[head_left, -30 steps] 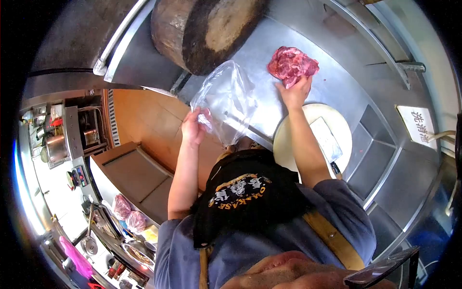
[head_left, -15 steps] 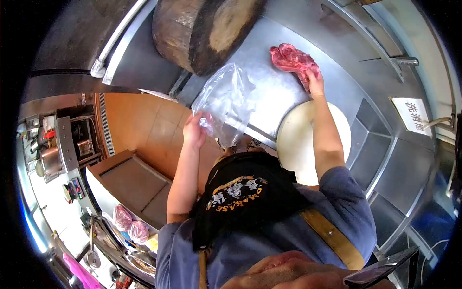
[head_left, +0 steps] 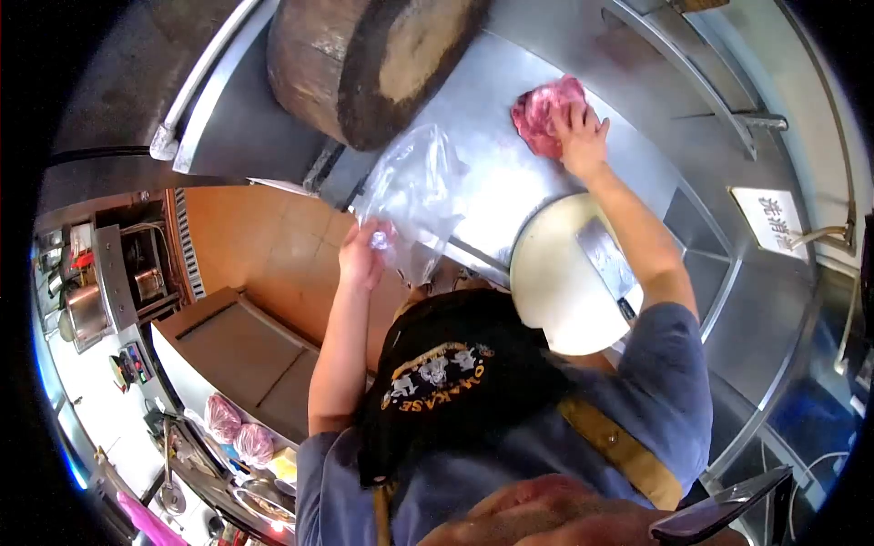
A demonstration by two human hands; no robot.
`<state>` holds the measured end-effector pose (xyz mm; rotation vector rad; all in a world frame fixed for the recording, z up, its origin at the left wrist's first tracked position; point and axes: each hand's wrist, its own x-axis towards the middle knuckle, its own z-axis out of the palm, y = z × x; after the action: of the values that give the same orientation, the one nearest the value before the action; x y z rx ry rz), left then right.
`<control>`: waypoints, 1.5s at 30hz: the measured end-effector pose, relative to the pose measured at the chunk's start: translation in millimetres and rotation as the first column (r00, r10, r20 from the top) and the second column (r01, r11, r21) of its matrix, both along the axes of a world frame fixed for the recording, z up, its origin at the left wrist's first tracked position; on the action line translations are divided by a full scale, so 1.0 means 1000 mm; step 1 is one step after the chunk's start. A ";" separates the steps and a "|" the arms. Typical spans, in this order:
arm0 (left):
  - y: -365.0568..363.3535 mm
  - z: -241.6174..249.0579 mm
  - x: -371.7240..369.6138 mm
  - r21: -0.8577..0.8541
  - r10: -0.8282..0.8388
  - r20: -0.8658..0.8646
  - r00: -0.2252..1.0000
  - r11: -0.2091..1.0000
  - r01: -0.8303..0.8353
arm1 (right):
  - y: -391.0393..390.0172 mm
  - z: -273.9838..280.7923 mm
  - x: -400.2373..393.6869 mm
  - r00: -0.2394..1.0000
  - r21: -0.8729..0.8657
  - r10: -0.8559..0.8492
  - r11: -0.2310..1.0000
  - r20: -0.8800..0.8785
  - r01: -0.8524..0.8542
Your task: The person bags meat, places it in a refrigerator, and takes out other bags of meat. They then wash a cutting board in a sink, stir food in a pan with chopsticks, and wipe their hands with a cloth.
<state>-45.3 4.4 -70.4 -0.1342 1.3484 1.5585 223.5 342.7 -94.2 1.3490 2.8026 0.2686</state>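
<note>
Beyond the round board [head_left: 553,278], the meat [head_left: 535,116] sits under the right hand [head_left: 584,142], fingers spread; left of the board, the left hand [head_left: 363,257] grips a bag [head_left: 414,177]. The meat (probably soft, slippery, weighty) suits a broad hold underneath.

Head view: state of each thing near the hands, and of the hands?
Clear thin plastic bag: crumpled, looks unfilled
Left hand: closed on the bag
Raw red meat chunk: uncovered, apparently resting on the silvery metal counter
Right hand: fingers spread over the meat
Round white board: lying flat
Black-handled metal knife: flat on the board
Thick brown wooden block: visible top bare
</note>
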 end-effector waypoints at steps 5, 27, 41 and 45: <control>0.008 -0.001 0.010 -0.089 0.004 0.024 1.000 0.996 -0.001 | 0.012 -0.018 0.004 0.959 0.080 0.211 0.970 0.190 -0.230; 0.014 -0.027 0.018 -0.045 -0.033 0.033 0.999 0.998 0.034 | 0.101 -0.003 0.048 0.843 -0.420 -0.260 0.907 -0.471 0.045; 0.027 -0.018 0.023 -0.014 0.043 0.069 0.997 0.999 -0.042 | 0.063 -0.020 0.137 0.539 -0.537 -0.600 0.792 -0.591 0.292; 0.030 -0.023 0.021 -0.049 0.035 0.098 0.995 0.998 -0.031 | 0.029 -0.001 0.147 0.561 -0.395 -0.642 0.765 -0.522 0.509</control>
<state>-24.7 34.2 -93.6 -0.2608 1.3111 1.5282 370.2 372.0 -95.0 2.5795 2.4199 -0.5953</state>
